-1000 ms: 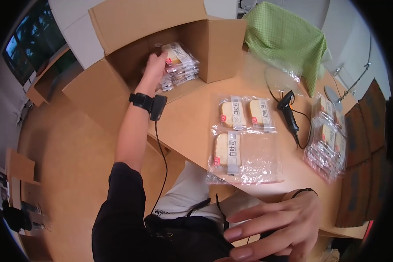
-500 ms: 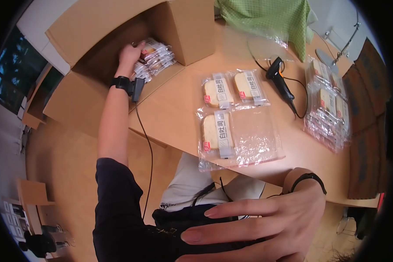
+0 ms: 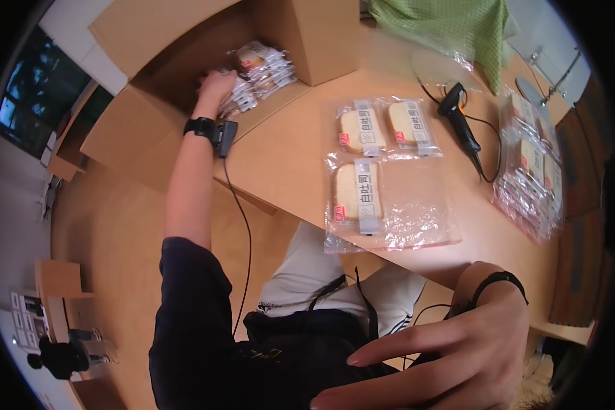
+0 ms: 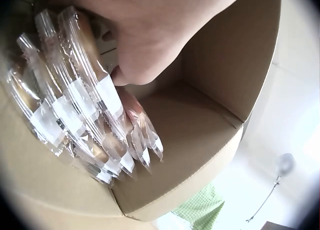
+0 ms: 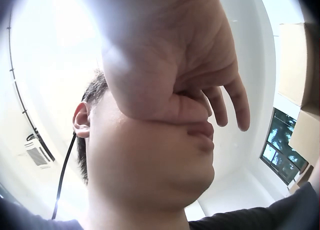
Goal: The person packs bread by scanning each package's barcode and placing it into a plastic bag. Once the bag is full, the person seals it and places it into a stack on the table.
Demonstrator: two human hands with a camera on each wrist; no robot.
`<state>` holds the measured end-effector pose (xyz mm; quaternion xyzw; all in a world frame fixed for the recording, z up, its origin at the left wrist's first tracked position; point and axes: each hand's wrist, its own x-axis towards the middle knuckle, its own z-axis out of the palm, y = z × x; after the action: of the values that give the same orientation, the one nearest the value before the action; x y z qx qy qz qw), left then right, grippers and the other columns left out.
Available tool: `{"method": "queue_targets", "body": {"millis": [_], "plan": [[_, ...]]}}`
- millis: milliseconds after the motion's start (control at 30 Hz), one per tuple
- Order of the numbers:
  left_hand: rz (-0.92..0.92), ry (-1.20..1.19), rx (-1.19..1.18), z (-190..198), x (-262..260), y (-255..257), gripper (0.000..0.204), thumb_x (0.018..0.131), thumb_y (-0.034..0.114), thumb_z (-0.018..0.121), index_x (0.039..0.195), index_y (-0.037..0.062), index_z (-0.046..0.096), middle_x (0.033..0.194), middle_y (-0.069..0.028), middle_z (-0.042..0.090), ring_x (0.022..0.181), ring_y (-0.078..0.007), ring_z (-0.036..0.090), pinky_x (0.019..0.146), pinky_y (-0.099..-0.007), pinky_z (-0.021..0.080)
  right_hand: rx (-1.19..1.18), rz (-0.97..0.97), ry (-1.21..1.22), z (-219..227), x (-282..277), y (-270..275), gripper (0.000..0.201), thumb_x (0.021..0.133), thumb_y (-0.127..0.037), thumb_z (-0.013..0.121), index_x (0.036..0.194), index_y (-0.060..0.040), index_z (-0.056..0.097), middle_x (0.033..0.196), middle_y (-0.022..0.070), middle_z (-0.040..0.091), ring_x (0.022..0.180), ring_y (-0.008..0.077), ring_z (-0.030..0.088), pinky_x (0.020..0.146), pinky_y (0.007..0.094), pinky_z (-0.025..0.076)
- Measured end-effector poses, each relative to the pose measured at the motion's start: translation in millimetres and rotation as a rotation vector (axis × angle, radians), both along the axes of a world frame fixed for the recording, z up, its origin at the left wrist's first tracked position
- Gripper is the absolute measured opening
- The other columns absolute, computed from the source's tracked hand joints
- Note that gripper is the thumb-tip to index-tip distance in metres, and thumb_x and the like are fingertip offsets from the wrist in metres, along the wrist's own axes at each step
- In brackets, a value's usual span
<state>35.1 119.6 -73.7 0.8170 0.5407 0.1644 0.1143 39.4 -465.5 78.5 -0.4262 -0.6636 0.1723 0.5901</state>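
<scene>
My left hand (image 3: 216, 89) reaches into the cardboard box and grips a wrapped toast slice at the left side of the pile. In the left wrist view its thumb (image 4: 137, 65) presses the edge of a clear packet (image 4: 90, 55); the fingertips beyond are mostly hidden. More toast packets (image 3: 261, 60) are stacked beside it. My right hand (image 3: 451, 359) is raised close to the head camera, fingers loosely extended, holding nothing. In the right wrist view that hand (image 5: 175, 55) overlaps the person's lower face. On the table, three wrapped toast slices (image 3: 357, 191) lie on a clear plastic bag (image 3: 420, 205).
The open cardboard box (image 3: 328, 41) stands at the table's back left. A black barcode scanner (image 3: 461, 123) with a cable lies right of the bag. Filled bags of toast (image 3: 531, 167) are piled at the right. A green checked cloth (image 3: 451, 27) drapes at the back.
The left hand has shifted from the upper packets to the left side of the pile in the box. The head view has tilted and shifted; the right hand stays raised and loose.
</scene>
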Motion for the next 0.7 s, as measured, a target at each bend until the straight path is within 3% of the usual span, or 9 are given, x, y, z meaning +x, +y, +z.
{"method": "queue_targets", "body": {"millis": [100,167,200,300,333,433,500,567,700], "plan": [[-0.025,-0.061,-0.071,7.5,0.8,-6.5,0.083,0.084,0.052,0.063,0.14,-0.0045,0.041,0.147,-0.031,0.037,0.14,-0.0419,0.033,0.113,-0.0519,0.028,0.086,0.161,-0.243,0.1,21.6,15.8,0.016,0.088,-0.015,0.065,0.097,-0.0061,0.075,0.115,0.014,0.068,0.098,0.0243,0.068,0.076,0.033,0.058],[-0.017,-0.04,0.021,12.5,2.8,-20.6,0.081,0.083,0.05,0.064,0.14,-0.004,0.043,0.145,-0.0303,0.042,0.137,-0.0418,0.039,0.112,-0.048,0.032,0.484,0.13,-0.496,-18.7,25.9,30.2,0.018,0.088,-0.01,0.063,0.101,-0.0002,0.071,0.116,0.0166,0.068,0.1,0.0267,0.068,0.078,0.0356,0.057],[-0.022,-0.073,-0.01,19.6,1.2,-30.4,0.08,0.083,0.05,0.064,0.139,-0.0041,0.043,0.142,-0.0301,0.044,0.135,-0.0418,0.041,0.112,-0.0471,0.033,0.396,0.139,-0.397,-15.0,22.4,26.0,0.02,0.087,-0.006,0.061,0.103,0.006,0.066,0.116,0.0188,0.067,0.103,0.0287,0.067,0.079,0.0372,0.057],[-0.024,-0.132,-0.034,25.5,-4.2,-39.7,0.079,0.083,0.049,0.064,0.138,-0.004,0.045,0.136,-0.0301,0.051,0.131,-0.0416,0.046,0.112,-0.0442,0.033,0.121,0.233,-0.472,13.7,27.8,22.0,0.017,0.083,-0.001,0.063,0.099,0.007,0.064,0.113,0.0213,0.067,0.099,0.0313,0.068,0.077,0.0381,0.057],[-0.025,-0.145,-0.071,26.7,-5.7,-39.1,0.08,0.083,0.048,0.063,0.14,-0.0038,0.043,0.141,-0.0299,0.046,0.134,-0.0428,0.042,0.113,-0.047,0.031,0.129,0.179,-0.704,1.3,27.3,21.1,0.039,0.077,0.002,0.058,0.115,0.0132,0.053,0.11,0.0271,0.066,0.1,0.0332,0.068,0.074,0.0336,0.057],[0.019,-0.148,-0.036,40.0,-3.8,-68.7,0.081,0.084,0.047,0.063,0.142,-0.0037,0.039,0.149,-0.0309,0.032,0.139,-0.046,0.03,0.114,-0.0535,0.026,0.003,0.138,-0.908,-1.5,36.3,26.0,0.045,0.079,-0.004,0.059,0.119,0.0131,0.051,0.116,0.0253,0.064,0.102,0.0295,0.068,0.076,0.0333,0.056],[0.055,-0.136,0.032,44.7,-6.0,-96.1,0.081,0.084,0.046,0.062,0.143,-0.0038,0.037,0.153,-0.0321,0.023,0.142,-0.0481,0.023,0.115,-0.0572,0.022,-0.104,0.138,-1.004,-3.1,38.5,29.7,0.057,0.08,-0.014,0.054,0.127,0.0152,0.048,0.113,0.0195,0.063,0.102,0.0284,0.064,0.087,0.0349,0.05],[-0.142,0.003,0.173,41.0,-4.8,-117.0,0.078,0.085,0.044,0.061,0.14,-0.0039,0.036,0.155,-0.0344,0.009,0.144,-0.0511,0.011,0.114,-0.063,0.014,-0.288,0.177,-1.036,-15.7,37.0,36.1,0.057,0.08,-0.014,0.056,0.128,0.0156,0.048,0.111,0.0198,0.063,0.105,0.0287,0.063,0.085,0.0348,0.051],[-0.384,-0.132,0.356,19.9,7.7,-163.2,0.065,0.084,0.039,0.064,0.133,-0.001,0.045,0.15,-0.0388,0.019,0.143,-0.0514,0.013,0.117,-0.0584,0.013,-0.432,0.083,-1.078,-46.1,36.4,50.1,0.055,0.077,-0.013,0.061,0.123,0.0147,0.051,0.099,0.0159,0.062,0.094,0.0271,0.062,0.075,0.035,0.051]]}}
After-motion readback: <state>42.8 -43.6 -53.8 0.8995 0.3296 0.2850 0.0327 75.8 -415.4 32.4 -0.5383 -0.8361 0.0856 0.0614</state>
